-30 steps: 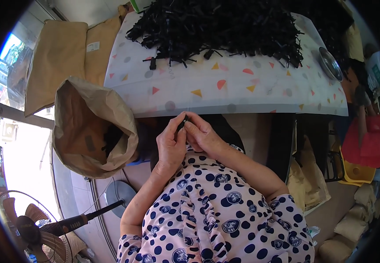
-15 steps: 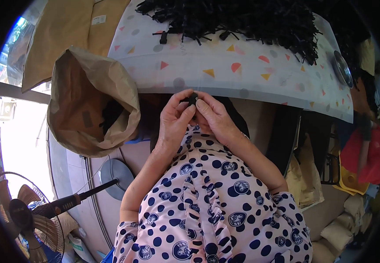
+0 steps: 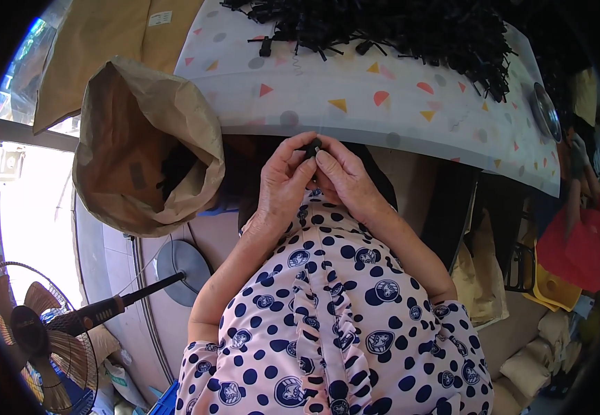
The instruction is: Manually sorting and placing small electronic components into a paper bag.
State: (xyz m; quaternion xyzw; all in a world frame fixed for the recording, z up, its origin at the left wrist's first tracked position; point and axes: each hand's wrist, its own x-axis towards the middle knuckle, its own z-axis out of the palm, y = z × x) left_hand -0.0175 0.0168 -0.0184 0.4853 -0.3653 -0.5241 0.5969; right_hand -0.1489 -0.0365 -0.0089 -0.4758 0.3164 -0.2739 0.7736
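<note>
Both hands meet just in front of the table edge, around a small black plastic part (image 3: 312,148). My left hand (image 3: 283,180) pinches it between thumb and fingers from the left. From the right, my right hand (image 3: 350,178) presses its thumb and fingertips against the same piece. Fingers cover most of the part, so its exact kind cannot be made out. Across the table's far side spreads a heap of black parts with thin stems (image 3: 397,34). To the left of my hands stands an open brown paper bag (image 3: 200,124) with some black pieces inside.
A patterned white cloth (image 3: 300,104) covers the table, with a round metal dish (image 3: 544,111) at its right. A standing fan (image 3: 34,332) is at lower left. On the right, another person in red (image 3: 576,242) sits near a yellow stool (image 3: 556,287).
The whole view has shifted slightly. Both hands stay together on the black part, with only small finger movements; the other person's arm at the right has moved.
</note>
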